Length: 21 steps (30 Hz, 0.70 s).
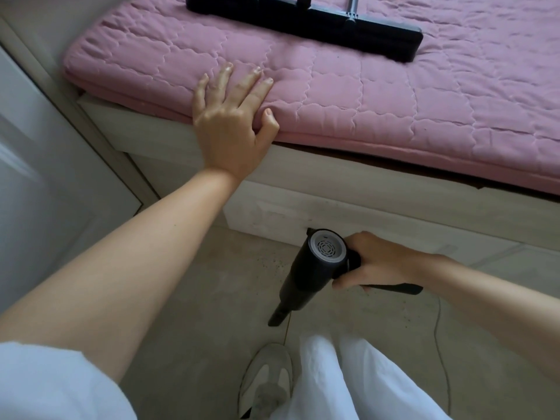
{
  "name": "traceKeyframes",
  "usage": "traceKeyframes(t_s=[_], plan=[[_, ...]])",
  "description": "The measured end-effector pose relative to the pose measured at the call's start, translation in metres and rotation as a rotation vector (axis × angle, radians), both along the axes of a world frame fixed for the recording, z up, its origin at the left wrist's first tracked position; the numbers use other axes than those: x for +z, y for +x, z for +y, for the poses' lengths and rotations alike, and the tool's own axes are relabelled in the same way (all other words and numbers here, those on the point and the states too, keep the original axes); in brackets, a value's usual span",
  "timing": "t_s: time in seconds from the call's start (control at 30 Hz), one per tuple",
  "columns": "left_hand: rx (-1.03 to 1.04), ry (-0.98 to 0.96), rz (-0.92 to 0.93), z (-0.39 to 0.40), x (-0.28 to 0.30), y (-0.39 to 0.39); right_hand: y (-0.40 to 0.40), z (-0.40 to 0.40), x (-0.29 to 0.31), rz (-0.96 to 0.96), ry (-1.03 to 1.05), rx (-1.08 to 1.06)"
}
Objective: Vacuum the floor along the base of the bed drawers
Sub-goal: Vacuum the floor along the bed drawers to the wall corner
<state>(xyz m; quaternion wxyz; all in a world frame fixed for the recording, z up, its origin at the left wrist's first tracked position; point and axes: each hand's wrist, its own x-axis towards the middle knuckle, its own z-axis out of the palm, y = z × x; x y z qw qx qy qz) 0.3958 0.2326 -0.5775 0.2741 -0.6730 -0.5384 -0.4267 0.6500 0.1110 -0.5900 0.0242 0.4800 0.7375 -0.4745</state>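
The right hand (383, 262) is wrapped around the handle of a small black handheld vacuum cleaner with a pale grey round vent cap (315, 268), fingers closed tight on the grip. The vacuum's narrow nozzle points down and toward the person, its tip at or just above the beige speckled stone floor (212, 283), in front of the white wooden drawer front at the base of the bed (363, 213). A thin dark cord (438, 344) trails across the floor below the right forearm.

The left hand (233, 116) lies flat, fingers spread, on the near edge of the pink quilted mattress pad (394, 95), thumb hooked over that edge; it grips nothing. Near the far edge of the pad lies a long black flat bar with a metal pole rising from it (306, 24), which may be a mop head or a floor tool.

At the bottom, a grey and white sneaker (266, 380) stands on the floor beside white trouser legs (348, 380). A white sleeve (45, 386) fills the lower left corner
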Motion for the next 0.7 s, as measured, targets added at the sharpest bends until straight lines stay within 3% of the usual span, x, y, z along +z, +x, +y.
traceKeyframes(t_s=[0.33,0.7], plan=[[0.001,-0.029,0.083,0.002,0.009,0.015,-0.006,-0.004,-0.020,0.043,0.153,-0.085],[0.007,-0.001,0.077,0.003,0.000,0.013,-0.009,-0.003,-0.025,0.101,0.136,-0.133]])
